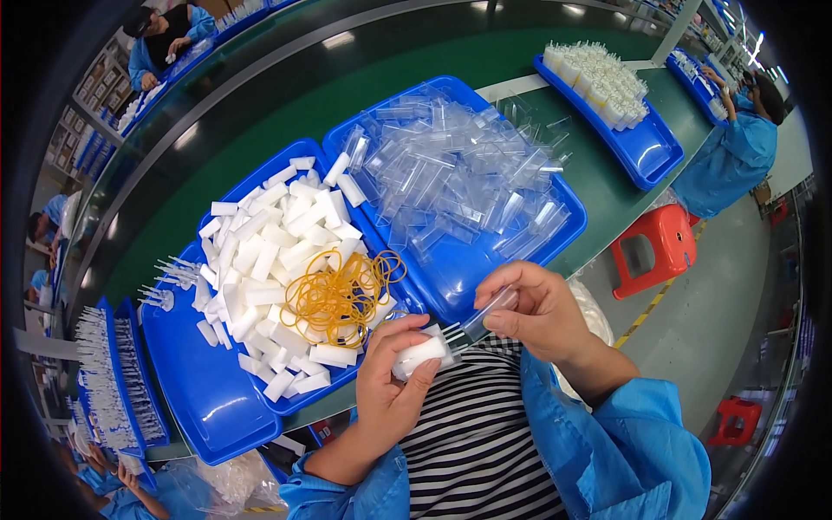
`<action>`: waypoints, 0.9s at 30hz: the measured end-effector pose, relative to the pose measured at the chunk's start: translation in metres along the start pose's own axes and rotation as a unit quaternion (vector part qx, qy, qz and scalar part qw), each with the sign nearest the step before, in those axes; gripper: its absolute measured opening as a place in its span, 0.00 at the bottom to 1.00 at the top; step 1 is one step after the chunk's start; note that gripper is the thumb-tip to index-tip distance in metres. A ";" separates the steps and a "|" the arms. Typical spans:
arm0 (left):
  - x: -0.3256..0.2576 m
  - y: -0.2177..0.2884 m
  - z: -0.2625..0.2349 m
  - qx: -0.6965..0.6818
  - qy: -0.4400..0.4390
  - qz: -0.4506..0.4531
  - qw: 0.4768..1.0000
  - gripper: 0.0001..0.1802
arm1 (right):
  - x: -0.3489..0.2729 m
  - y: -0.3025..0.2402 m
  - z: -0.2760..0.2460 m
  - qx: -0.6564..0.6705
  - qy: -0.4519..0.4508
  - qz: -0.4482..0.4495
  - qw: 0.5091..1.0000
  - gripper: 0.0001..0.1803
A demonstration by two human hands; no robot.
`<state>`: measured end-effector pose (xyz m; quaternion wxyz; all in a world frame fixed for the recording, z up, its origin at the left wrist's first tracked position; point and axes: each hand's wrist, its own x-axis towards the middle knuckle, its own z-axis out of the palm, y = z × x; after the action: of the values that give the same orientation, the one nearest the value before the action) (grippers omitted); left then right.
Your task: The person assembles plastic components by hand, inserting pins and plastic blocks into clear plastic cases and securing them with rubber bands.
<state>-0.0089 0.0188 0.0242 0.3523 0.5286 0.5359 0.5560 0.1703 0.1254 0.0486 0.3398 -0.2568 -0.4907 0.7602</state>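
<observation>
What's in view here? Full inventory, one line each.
blue trays: several, blue, along the green bench
foam blocks: many, white, middle tray
rubber bands: a tangle, yellow, on the foam blocks
clear tubes: many, transparent, right-hand tray
stools: two, red, floor at right
co-workers: several, blue coats, around the bench
left hand: one, holds a white foam piece
right hand: one, holds a clear tube

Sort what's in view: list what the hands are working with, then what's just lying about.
In hand:
- left hand holding a white foam block
- right hand holding a clear plastic sleeve
- thin pins between block and sleeve

Lying about:
- yellow rubber bands
- tray of white foam blocks
- tray of clear sleeves
- red stool
</observation>
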 end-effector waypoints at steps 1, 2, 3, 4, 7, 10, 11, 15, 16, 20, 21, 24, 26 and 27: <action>0.000 0.001 0.001 0.000 -0.002 0.000 1.000 0.12 | -0.001 0.002 0.000 0.033 0.006 0.025 0.999 0.16; 0.001 0.002 0.002 0.008 -0.002 0.002 1.000 0.12 | -0.002 0.004 0.000 0.033 0.008 0.024 0.999 0.16; 0.001 0.003 0.003 0.015 -0.002 0.005 1.000 0.12 | -0.002 0.004 0.000 0.034 0.013 0.029 0.999 0.16; 0.002 0.003 0.004 0.015 -0.003 0.005 1.000 0.12 | -0.003 0.005 0.000 0.035 0.017 0.034 0.999 0.17; 0.002 0.004 0.006 0.047 -0.010 0.019 0.999 0.12 | -0.004 0.005 -0.003 -0.008 0.001 0.009 1.000 0.20; 0.002 0.004 0.006 0.065 0.001 0.033 0.997 0.12 | -0.005 0.006 -0.004 -0.032 0.038 -0.070 0.996 0.22; 0.002 0.004 0.006 0.060 0.006 0.031 0.998 0.12 | -0.005 0.005 -0.004 -0.031 0.038 -0.070 0.996 0.22; 0.001 0.004 0.006 0.071 0.000 0.034 0.997 0.12 | -0.007 0.003 0.000 -0.047 0.014 -0.036 0.998 0.22; 0.001 0.004 0.007 0.071 -0.001 0.034 0.997 0.12 | -0.006 0.004 0.001 -0.039 0.010 -0.019 0.999 0.22; 0.001 0.005 0.010 0.045 -0.001 0.019 0.999 0.12 | -0.006 0.011 0.000 -0.014 -0.008 -0.006 1.000 0.19; 0.001 0.005 0.011 0.040 0.000 0.015 0.999 0.12 | -0.007 0.013 0.000 0.002 -0.002 0.006 1.000 0.18; 0.001 0.003 0.010 0.052 0.011 0.029 0.998 0.12 | -0.006 0.018 0.000 0.046 0.003 0.032 0.998 0.17; 0.000 0.001 0.010 0.048 0.021 0.021 0.998 0.12 | -0.006 0.019 0.000 0.073 0.003 0.047 0.996 0.16; -0.001 0.000 0.011 0.044 0.031 0.014 0.998 0.12 | -0.006 0.019 0.001 0.072 0.007 0.056 0.996 0.16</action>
<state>0.0015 0.0206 0.0227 0.3045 0.5333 0.5630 0.5530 0.1686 0.1147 0.0322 0.3177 -0.2637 -0.4177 0.8094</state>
